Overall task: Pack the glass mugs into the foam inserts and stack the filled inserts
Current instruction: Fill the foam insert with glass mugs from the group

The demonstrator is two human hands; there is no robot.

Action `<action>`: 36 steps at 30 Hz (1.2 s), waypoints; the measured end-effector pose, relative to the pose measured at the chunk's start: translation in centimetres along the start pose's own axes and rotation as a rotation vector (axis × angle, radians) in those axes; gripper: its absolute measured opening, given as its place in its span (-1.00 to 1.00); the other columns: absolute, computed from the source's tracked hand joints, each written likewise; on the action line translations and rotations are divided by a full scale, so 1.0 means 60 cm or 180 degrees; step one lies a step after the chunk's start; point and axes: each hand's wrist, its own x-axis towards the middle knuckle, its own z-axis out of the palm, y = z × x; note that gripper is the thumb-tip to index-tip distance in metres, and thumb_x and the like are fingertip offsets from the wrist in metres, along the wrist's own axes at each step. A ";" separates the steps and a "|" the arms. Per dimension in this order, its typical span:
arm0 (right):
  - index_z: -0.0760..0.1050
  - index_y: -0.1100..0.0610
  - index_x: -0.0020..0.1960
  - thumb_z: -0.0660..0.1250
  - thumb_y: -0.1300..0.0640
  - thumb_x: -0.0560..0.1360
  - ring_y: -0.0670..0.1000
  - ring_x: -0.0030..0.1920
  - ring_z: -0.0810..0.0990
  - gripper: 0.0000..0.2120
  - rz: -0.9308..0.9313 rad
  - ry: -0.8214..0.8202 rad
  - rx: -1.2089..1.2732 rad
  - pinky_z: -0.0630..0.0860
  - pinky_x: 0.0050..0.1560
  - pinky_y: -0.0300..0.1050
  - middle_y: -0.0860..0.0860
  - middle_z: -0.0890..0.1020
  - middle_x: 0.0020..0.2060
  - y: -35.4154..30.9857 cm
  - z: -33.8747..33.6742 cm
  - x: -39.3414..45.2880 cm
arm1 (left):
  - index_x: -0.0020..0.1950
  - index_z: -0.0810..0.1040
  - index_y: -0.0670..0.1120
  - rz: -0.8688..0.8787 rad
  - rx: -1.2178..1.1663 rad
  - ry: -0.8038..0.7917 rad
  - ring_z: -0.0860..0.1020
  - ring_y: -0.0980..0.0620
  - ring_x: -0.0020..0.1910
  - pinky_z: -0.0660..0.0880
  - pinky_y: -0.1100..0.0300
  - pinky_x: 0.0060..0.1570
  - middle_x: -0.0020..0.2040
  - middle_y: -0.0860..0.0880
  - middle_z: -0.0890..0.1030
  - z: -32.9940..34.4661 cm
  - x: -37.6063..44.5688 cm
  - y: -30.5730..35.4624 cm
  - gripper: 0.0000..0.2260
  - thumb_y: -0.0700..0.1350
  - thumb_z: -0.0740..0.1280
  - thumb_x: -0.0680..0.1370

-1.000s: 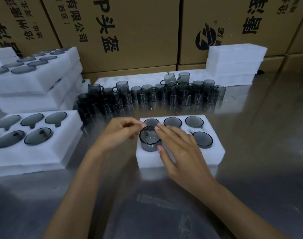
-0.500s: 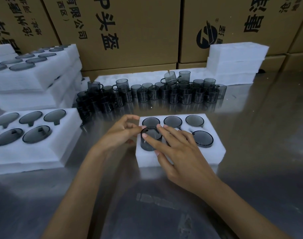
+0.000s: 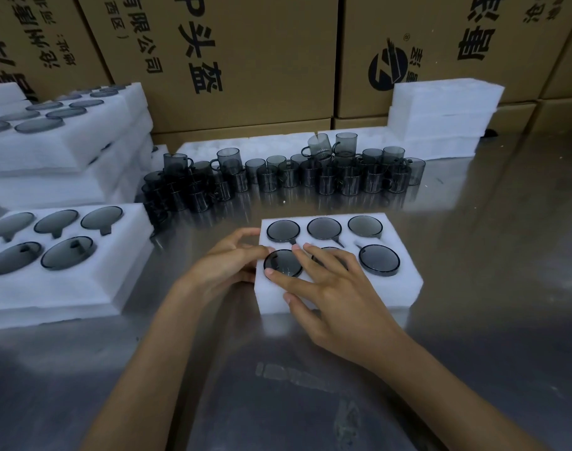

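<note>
Head view: two bare hands at a white foam insert filled with smoky glass mugs on a steel table.

At the insert's front-left pocket sits a mug, sunk nearly flush with the foam. The right hand lies over the insert with fingers spread and fairly straight, fingertips on this mug's rim and the palm covering the middle front pocket. The left hand rests against the insert's left edge, fingers loosely curled, holding nothing. Behind the insert stands a cluster of loose mugs. To the left lies a second filled insert, with a stack of filled inserts behind it, and empty foam blocks stand at back right before cardboard cartons.
</note>
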 end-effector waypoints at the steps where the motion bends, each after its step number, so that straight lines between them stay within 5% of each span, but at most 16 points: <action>1: 0.43 -0.21 0.44 0.16 -0.07 0.61 0.12 0.48 0.38 -0.60 0.0005 -0.0004 0.0004 0.18 0.39 -0.01 0.14 0.45 0.45 0.000 0.000 0.000 | 0.27 0.50 -0.01 0.0008 0.0007 0.0004 0.68 0.06 -0.20 0.60 0.18 -0.24 -0.14 -0.02 0.73 0.001 0.001 -0.001 -0.67 -0.22 0.42 0.54; 10: 0.34 -0.25 0.49 0.10 -0.08 0.62 0.11 0.51 0.32 -0.56 -0.0050 -0.0092 0.0014 0.13 0.44 -0.03 0.12 0.38 0.50 0.005 -0.002 0.001 | 0.21 0.50 0.09 -0.0017 0.0204 0.0204 0.71 0.07 -0.24 0.55 0.29 -0.39 -0.20 0.02 0.73 0.008 0.012 -0.008 -0.70 -0.09 0.43 0.51; 14: 0.37 -0.20 0.48 0.14 -0.06 0.61 0.10 0.48 0.36 -0.56 -0.0084 0.0093 0.0010 0.26 0.41 0.00 0.10 0.43 0.47 0.006 0.004 -0.002 | 0.22 0.51 0.13 0.0035 0.0245 0.0175 0.72 0.05 -0.10 0.60 0.20 -0.23 -0.06 0.01 0.73 0.003 0.012 -0.010 -0.39 0.23 0.57 0.23; 17: 0.41 -0.17 0.47 0.18 -0.03 0.60 0.09 0.46 0.38 -0.57 -0.0132 0.0275 0.0008 0.32 0.36 0.01 0.05 0.46 0.45 0.005 0.011 -0.003 | 0.26 0.47 0.14 0.0111 0.0462 0.0059 0.71 0.03 -0.08 0.62 0.10 -0.08 -0.05 -0.05 0.70 0.000 0.015 -0.011 -0.24 0.24 0.61 0.12; 24: 0.45 -0.16 0.44 0.18 -0.03 0.60 0.11 0.45 0.40 -0.59 -0.0185 0.0411 -0.0146 0.29 0.35 0.01 0.05 0.51 0.41 0.008 0.024 -0.002 | 0.29 0.41 0.15 0.0221 0.0968 0.0163 0.65 0.16 -0.13 0.52 0.35 -0.28 0.04 -0.05 0.62 0.007 0.013 -0.007 -0.53 0.06 0.51 0.44; 29: 0.52 -0.07 0.39 0.22 0.00 0.58 0.05 0.42 0.45 -0.61 -0.0221 0.0838 0.0116 0.32 0.33 -0.01 -0.03 0.55 0.37 0.012 0.016 0.002 | 0.05 0.68 0.10 0.0198 0.0855 0.0059 0.70 0.13 -0.09 0.56 0.28 -0.15 -0.06 0.05 0.73 0.012 0.000 -0.014 -0.68 0.21 0.49 0.38; 33: 0.57 0.00 0.31 0.27 0.05 0.54 0.04 0.33 0.48 -0.64 0.0961 0.1776 0.0603 0.38 0.26 0.07 -0.07 0.56 0.34 0.064 -0.022 0.012 | -0.09 0.74 0.10 -0.0045 0.0916 0.0086 0.69 0.18 -0.13 0.55 0.20 -0.04 -0.12 0.12 0.73 0.011 -0.006 -0.014 -0.64 0.32 0.49 0.30; 36: 0.39 0.02 0.45 0.28 0.00 0.57 0.11 0.41 0.36 -0.55 0.2235 0.1298 0.0685 0.31 0.34 0.14 0.00 0.46 0.42 0.130 -0.033 0.002 | -0.02 0.73 0.10 0.0072 0.0814 0.0133 0.69 0.05 0.02 0.56 0.01 0.21 -0.05 0.07 0.74 0.015 -0.009 -0.015 -0.69 0.25 0.50 0.37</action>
